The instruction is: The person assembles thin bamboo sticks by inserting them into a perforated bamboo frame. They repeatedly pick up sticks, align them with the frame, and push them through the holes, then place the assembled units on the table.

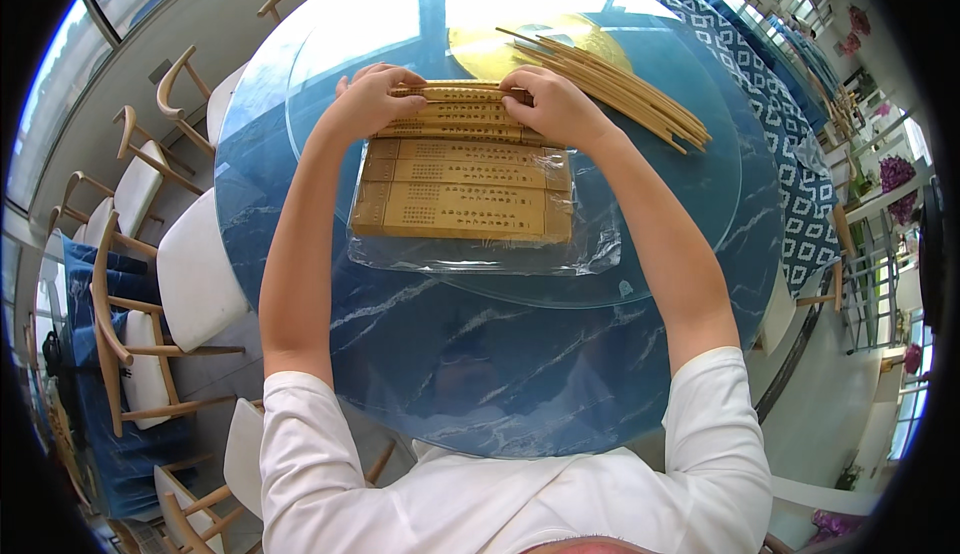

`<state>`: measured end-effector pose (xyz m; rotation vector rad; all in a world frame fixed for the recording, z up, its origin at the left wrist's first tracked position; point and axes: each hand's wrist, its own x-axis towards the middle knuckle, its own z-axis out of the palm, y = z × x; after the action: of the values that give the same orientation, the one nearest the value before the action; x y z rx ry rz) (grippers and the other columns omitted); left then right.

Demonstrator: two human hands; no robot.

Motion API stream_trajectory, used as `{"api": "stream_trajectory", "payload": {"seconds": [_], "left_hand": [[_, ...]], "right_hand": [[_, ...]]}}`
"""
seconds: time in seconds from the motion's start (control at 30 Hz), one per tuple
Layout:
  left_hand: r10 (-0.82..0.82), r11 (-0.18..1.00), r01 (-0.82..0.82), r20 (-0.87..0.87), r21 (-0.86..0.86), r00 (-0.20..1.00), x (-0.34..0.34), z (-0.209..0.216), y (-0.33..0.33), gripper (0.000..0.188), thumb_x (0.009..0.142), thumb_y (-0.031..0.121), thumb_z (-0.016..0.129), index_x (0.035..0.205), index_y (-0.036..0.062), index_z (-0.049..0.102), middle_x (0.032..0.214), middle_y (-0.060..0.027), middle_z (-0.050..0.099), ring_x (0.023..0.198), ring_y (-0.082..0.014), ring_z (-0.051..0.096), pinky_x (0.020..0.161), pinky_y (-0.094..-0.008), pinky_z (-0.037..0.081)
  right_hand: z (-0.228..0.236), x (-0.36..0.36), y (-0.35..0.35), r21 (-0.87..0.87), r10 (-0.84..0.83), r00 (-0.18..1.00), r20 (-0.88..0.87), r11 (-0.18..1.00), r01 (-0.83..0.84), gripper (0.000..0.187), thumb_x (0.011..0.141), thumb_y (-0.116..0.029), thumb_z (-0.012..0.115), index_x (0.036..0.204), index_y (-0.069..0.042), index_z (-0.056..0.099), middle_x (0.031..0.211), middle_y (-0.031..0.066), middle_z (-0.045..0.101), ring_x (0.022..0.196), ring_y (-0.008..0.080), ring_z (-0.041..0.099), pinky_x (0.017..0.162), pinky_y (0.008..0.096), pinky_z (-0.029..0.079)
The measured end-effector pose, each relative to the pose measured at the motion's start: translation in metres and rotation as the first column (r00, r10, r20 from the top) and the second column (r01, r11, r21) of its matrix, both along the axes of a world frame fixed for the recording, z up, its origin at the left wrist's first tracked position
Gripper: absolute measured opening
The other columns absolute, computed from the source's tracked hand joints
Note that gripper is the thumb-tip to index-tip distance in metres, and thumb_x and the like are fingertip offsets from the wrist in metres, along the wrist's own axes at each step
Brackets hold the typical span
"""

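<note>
Both of my hands reach forward over a stack of long, gold-brown printed paper sleeves [460,212], which lie in overlapping rows on a clear plastic bag. My left hand [368,104] has its thumb and fingers closed on the left end of the narrow sleeve [463,93] at the far side of the stack. At that sleeve's right end, my right hand [556,106] pinches with bent fingers. A loose bundle of wooden chopsticks [625,89] rests slantwise just beyond my right hand. Whether the pinched sleeve is lifted off the others cannot be told.
The round blue marbled table [480,374] carries a glass turntable [690,209]. A shiny gold disc [480,49] lies partly under the chopsticks. Crumpled clear plastic [598,244] spreads around the stack. White-seated wooden chairs [200,274] stand at the left; a patterned cloth [745,79] covers a surface at the right.
</note>
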<state>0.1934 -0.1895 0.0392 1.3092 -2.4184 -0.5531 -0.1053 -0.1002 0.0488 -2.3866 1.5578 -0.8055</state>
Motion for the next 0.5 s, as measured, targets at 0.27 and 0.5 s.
{"api": "stream_trajectory", "payload": {"seconds": [0.27,0.5], "left_hand": [[-0.023,0.996,0.028,-0.063,0.086,0.998,0.005,-0.006,0.003,0.047,0.103,0.049,0.066,0.134,0.0151,0.075,0.135,-0.0098,0.072,0.136,-0.0281,0.056,0.125,-0.0476,0.024],[0.077,0.969,-0.09,0.064,0.229,0.995,-0.004,-0.002,0.0,0.066,0.106,0.065,0.052,0.15,0.0177,0.064,0.145,-0.0129,0.068,0.142,-0.0318,0.055,0.129,-0.0566,0.022]], "right_hand": [[-0.017,-0.005,-0.003,0.047,0.037,0.998,0.047,0.998,-0.039,0.029,0.105,-0.021,0.064,0.125,0.001,0.067,0.121,0.0159,0.072,0.112,0.0286,0.071,0.099,0.0374,0.057],[-0.022,0.005,0.007,0.06,-0.057,0.982,-0.18,0.996,0.069,0.07,0.099,-0.06,0.069,0.146,-0.009,0.057,0.151,0.0171,0.06,0.145,0.0359,0.051,0.123,0.0459,0.04]]}}
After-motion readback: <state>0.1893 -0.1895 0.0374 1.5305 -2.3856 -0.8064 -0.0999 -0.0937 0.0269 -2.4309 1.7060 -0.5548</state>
